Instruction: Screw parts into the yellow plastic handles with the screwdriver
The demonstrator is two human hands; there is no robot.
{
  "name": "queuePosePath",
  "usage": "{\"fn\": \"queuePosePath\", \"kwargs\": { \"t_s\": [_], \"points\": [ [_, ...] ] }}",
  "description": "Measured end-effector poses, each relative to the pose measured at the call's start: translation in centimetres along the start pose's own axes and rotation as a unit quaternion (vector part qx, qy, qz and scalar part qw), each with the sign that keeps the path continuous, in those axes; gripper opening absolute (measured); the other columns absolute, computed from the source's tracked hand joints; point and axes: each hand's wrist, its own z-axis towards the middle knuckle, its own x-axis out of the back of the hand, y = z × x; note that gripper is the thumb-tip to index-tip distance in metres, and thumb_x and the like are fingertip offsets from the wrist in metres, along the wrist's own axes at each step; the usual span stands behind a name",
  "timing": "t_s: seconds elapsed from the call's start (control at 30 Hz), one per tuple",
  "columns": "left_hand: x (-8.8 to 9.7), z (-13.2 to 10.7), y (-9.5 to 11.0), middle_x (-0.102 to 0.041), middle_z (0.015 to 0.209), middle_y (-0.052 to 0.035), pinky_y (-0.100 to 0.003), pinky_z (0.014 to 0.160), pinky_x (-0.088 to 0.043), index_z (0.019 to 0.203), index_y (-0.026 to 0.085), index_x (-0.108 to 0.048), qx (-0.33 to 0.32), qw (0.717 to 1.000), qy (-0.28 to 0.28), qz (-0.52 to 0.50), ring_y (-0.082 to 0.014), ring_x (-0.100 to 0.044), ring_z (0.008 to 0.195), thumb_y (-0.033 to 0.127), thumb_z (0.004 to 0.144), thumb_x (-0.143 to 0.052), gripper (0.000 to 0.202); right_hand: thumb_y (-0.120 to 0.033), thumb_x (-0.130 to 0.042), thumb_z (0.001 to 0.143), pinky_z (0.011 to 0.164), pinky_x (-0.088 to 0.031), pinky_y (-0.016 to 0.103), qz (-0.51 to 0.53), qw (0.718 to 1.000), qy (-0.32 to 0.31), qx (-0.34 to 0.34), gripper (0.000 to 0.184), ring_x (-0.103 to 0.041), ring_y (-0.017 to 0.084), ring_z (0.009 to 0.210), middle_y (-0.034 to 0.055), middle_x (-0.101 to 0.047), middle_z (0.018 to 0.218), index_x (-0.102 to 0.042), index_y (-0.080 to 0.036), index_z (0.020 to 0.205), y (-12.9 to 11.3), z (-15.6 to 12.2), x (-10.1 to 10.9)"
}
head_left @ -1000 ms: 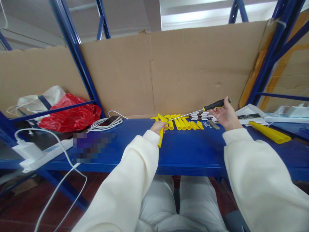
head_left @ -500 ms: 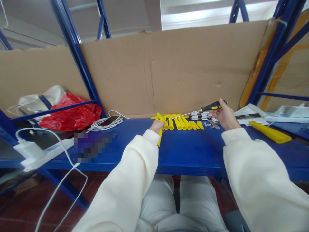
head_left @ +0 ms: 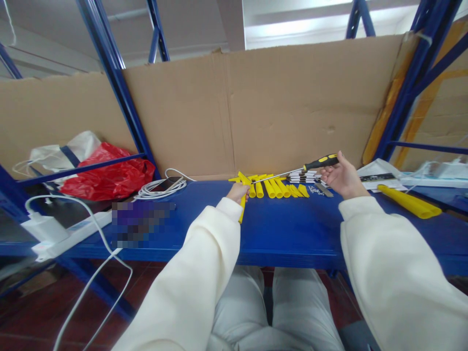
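Note:
My left hand is closed around a yellow plastic piece that sticks out above and below the fingers. A long screwdriver with a black and yellow handle slants from my right hand down to that piece, its tip at the piece's upper part. At the handle's end, my right hand grips with thumb and fingertips, the other fingers loosely curled. Behind the left hand lies a row of yellow tubular parts. Small screws and a flat grey metal piece rest below the right hand.
Small white-and-black packs lie by the cardboard wall. A large yellow piece sits at right on the blue shelf. At left are a coiled white cable, a red plastic bag and a power strip.
My right hand has shifted slightly right and down at the handle's end, baring more of the screwdriver handle. The left hand keeps its hold on the yellow piece.

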Motion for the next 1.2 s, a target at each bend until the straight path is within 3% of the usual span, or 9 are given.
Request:
{"fn": "queuePosePath", "kwargs": {
  "t_s": [0.2,0.33,0.47,0.6,0.77,0.9,1.0,1.2],
  "points": [
    [0.0,0.0,0.0,-0.043,0.044,0.0089,-0.021,0.044,-0.029,0.079,0.018,-0.057,0.002,1.0,0.004,-0.008,-0.0078,-0.039,0.036,0.001,0.091,-0.061,0.021,-0.042,-0.054,0.105,0.035,-0.04,0.023,-0.036,0.999,0.032,0.023,0.033,-0.043,0.014,0.042,-0.0037,-0.044,0.049,-0.053,-0.024,0.077,-0.1,-0.6,-0.6],
    [0.0,0.2,-0.1,-0.043,0.043,0.0097,-0.02,0.043,-0.028,0.077,0.02,-0.054,0.004,1.0,0.001,-0.019,-0.0058,-0.036,0.034,0.003,0.091,-0.065,0.024,-0.039,-0.061,0.103,0.033,-0.036,0.02,-0.052,0.995,0.055,0.062,0.031,-0.044,0.012,0.041,-0.0031,-0.049,0.053,-0.057,-0.021,0.079,0.5,-0.3,-0.6],
    [0.1,0.5,-0.3,-0.044,0.044,0.0101,-0.019,0.041,-0.027,0.08,0.019,-0.056,-0.004,1.0,-0.003,-0.029,-0.0051,-0.036,0.033,0.007,0.089,-0.07,0.021,-0.044,-0.074,0.097,0.032,-0.031,0.018,-0.03,0.994,0.065,0.086,0.033,-0.04,0.009,0.037,-0.0087,-0.043,0.052,-0.054,-0.023,0.08,0.8,-0.1,-0.4],
    [0.1,0.4,-0.3,-0.044,0.045,0.0095,-0.02,0.043,-0.03,0.086,0.017,-0.061,-0.007,1.0,0.007,-0.012,-0.007,-0.039,0.035,0.006,0.09,-0.066,0.013,-0.049,-0.071,0.099,0.031,-0.031,0.017,-0.028,0.996,0.042,0.08,0.031,-0.037,0.009,0.036,-0.0098,-0.037,0.048,-0.061,-0.023,0.085,0.6,-0.4,-0.4],
    [0.0,0.2,-0.1,-0.043,0.045,0.009,-0.021,0.046,-0.031,0.091,0.017,-0.064,-0.006,1.0,0.018,0.003,-0.0086,-0.041,0.038,0.006,0.092,-0.064,0.01,-0.06,-0.067,0.098,0.039,-0.048,0.023,-0.025,0.998,0.05,0.035,0.042,-0.056,0.016,0.048,-0.0034,-0.049,0.052,-0.054,-0.026,0.078,0.0,-0.8,-0.8],
    [0.0,0.1,-0.1,-0.044,0.046,0.0091,-0.021,0.044,-0.03,0.084,0.018,-0.06,-0.01,0.999,0.031,-0.007,-0.0072,-0.038,0.036,0.003,0.092,-0.063,0.017,-0.049,-0.047,0.108,0.047,-0.055,0.029,-0.027,0.999,0.031,0.007,0.038,-0.066,0.021,0.061,0.0031,-0.062,0.062,-0.056,-0.025,0.08,-0.5,-1.5,-1.2],
    [0.0,0.0,0.0,-0.043,0.046,0.0094,-0.021,0.043,-0.029,0.082,0.018,-0.059,-0.016,0.999,0.037,-0.012,-0.0065,-0.037,0.036,0.003,0.092,-0.063,0.019,-0.04,-0.033,0.112,0.043,-0.049,0.024,-0.064,0.997,0.05,-0.002,0.046,-0.059,0.018,0.053,0.0024,-0.057,0.057,-0.056,-0.023,0.077,-0.6,-1.8,-1.3],
    [0.0,-0.5,0.2,-0.042,0.046,0.0099,-0.021,0.042,-0.027,0.085,0.018,-0.06,-0.017,0.998,0.051,-0.014,-0.0066,-0.037,0.035,0.002,0.093,-0.063,0.018,-0.032,-0.043,0.11,0.038,-0.039,0.02,-0.056,0.996,0.065,0.035,0.039,-0.045,0.013,0.043,-0.0021,-0.05,0.053,-0.051,-0.022,0.073,0.1,-0.6,-0.6]
  ]
}}
